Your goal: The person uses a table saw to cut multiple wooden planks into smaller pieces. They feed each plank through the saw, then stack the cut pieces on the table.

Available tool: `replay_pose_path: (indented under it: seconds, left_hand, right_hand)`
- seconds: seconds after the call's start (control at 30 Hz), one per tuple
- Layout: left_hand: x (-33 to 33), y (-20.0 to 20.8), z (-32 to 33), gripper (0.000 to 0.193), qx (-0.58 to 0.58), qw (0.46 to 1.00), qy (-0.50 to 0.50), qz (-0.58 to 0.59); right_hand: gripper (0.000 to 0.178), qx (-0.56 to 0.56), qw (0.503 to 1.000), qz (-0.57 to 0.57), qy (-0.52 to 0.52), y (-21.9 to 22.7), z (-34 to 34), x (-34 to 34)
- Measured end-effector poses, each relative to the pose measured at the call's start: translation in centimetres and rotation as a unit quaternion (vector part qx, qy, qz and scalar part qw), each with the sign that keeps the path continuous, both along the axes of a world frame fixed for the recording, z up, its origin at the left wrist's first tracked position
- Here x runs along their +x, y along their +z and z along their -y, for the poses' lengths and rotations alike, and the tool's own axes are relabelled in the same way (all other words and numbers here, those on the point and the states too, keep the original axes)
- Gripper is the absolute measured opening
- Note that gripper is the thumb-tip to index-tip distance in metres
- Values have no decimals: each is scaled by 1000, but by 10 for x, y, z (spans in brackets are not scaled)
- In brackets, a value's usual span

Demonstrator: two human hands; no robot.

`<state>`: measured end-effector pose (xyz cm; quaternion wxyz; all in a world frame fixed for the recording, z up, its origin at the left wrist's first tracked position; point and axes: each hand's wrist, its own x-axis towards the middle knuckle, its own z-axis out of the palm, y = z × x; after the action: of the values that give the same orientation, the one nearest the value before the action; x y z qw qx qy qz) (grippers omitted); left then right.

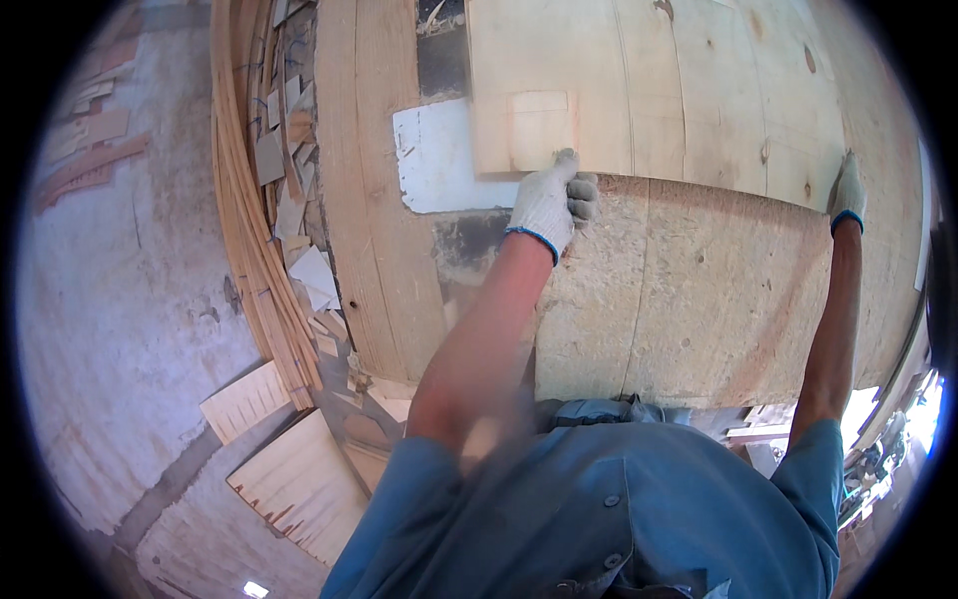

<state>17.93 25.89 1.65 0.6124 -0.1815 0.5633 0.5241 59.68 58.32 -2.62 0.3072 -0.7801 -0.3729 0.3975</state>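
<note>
A large, pale wood veneer sheet (718, 95) with dark knots and seams lies across the far part of the worktable. My left hand (555, 203), in a white knit glove with a blue cuff, is closed on the sheet's near edge, thumb on top and fingers curled at the edge. Close to that thumb, a small pale rectangular patch (540, 125) shows on the sheet. At the sheet's near right corner, my gloved right hand (848, 192) grips the edge; its fingers are partly hidden.
The worn wooden tabletop (689, 299) extends between me and the sheet. A white panel (434, 155) lies left of it. Long wood strips (244, 220) and scattered offcuts (289, 215) line the left side. Two light boards (299, 484) rest low at left, by a grey wall (120, 280).
</note>
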Motion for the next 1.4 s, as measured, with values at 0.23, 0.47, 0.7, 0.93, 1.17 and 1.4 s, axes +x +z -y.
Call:
replay_pose_path:
  seconds: [0.23, 0.47, 0.7, 0.93, 1.17, 1.4]
  left_hand:
    - [-9, -2, -15, 23, 8, 1000, -8, 4]
    - [-17, 6, -34, 24, 30, 999, -18, -34]
    - [-30, 9, -58, 24, 33, 999, -23, -20]
    - [-30, 4, -95, 27, 53, 990, 29, -124]
    - [-9, 2, -69, 28, 117, 981, -21, -152]
    - [31, 2, 116, 24, 87, 960, -73, -256]
  right_hand:
    - [71, 13, 1000, 10, 14, -31, -37, 23]
    - [66, -26, 997, 68, 33, -18, -60, 7]
    - [66, 10, 998, -65, 12, -35, -97, -5]
    - [65, 22, 995, 31, 87, -24, -134, -30]
    - [75, 39, 883, 393, 252, -32, -125, -17]
    - [80, 6, 932, 318, 173, 13, 42, 62]
